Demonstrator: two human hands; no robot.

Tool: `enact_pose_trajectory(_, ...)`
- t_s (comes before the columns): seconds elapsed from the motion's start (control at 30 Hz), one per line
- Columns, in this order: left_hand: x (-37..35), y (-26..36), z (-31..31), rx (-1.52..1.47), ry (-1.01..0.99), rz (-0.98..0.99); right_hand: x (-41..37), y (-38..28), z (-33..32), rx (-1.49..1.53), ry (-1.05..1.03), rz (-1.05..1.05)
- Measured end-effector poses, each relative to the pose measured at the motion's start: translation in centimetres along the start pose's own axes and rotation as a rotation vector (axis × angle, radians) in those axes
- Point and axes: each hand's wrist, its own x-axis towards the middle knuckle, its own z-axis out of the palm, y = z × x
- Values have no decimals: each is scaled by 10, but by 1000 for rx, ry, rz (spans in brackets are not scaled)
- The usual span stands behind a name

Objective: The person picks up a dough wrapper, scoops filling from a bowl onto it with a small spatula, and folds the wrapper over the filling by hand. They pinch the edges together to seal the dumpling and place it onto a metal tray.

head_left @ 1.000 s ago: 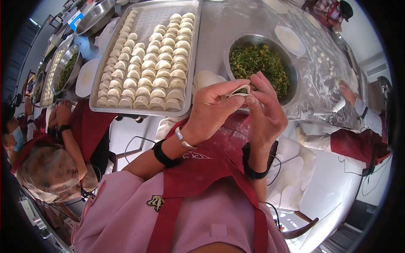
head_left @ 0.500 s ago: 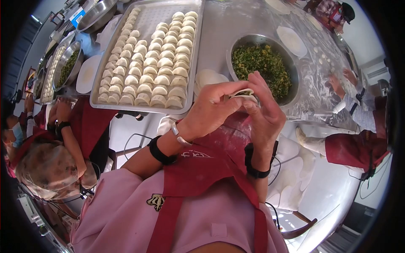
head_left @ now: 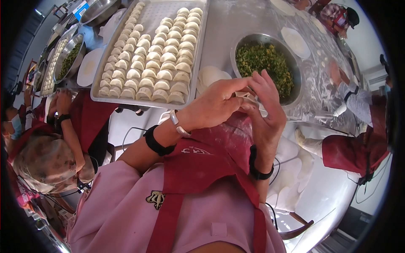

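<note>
Above the apron, in front of the table edge, a dumpling (head_left: 249,94) is held between my two hands. My left hand (head_left: 213,103), with a silver bracelet at its wrist, closes thumb and forefinger on the dumpling's edge. On the other side, my right hand (head_left: 266,103) curves around it, thumb and fingers pressed to the wrapper. Fingers cover most of the dumpling. Just beyond my hands stands a metal bowl (head_left: 300,80) of chopped green and yellow filling (head_left: 263,67). Round dough wrappers (head_left: 211,75) lie on the table between the bowl and the tray.
A metal tray (head_left: 143,19) with rows of finished dumplings (head_left: 168,57) sits on the left. A white plate (head_left: 295,42) is behind the bowl. The floured table (head_left: 318,80) extends right, near a co-worker's hand (head_left: 335,72). Another person (head_left: 55,158) works at left.
My fingers have closed further over the dumpling, and the filling that showed at its opening is now hidden. The view has shifted slightly. At right, a co-worker's hands have moved.
</note>
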Motion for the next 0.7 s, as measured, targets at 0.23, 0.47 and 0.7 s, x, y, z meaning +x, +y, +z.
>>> enact_pose_trajectory(0.23, -9, 3, 15, -459, 108, -67, -2, 7, 2, 397, 170, 180)
enact_pose_trajectory(0.47, -10, -11, 29, -354, 240, 41, -2, 5, 9, 322, 226, 94)
enact_pose_trajectory(0.7, -12, -17, 21, -73, 173, 14, -4, 18, 4, 179, 174, -41)
